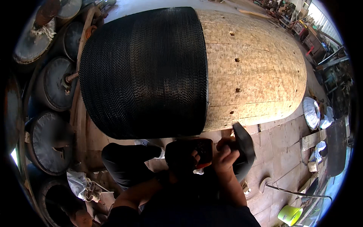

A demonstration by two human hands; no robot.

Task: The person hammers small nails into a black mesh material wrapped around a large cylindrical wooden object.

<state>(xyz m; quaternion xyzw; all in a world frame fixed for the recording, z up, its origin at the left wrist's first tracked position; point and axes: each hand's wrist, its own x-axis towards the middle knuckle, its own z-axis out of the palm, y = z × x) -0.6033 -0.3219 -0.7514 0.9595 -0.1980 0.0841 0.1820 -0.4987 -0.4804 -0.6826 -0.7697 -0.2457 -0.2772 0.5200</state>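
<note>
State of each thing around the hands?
Drum: left part covered in black ribbed wrap, right part bare, with holes
Container: open
Left hand: fingers at the container, grip unclear
Right hand: closed, holding hammer
Hammer: held off the drum

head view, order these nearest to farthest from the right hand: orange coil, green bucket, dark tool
1. Dark tool, held in the right hand
2. Green bucket, lower right
3. Orange coil, far upper left
</note>
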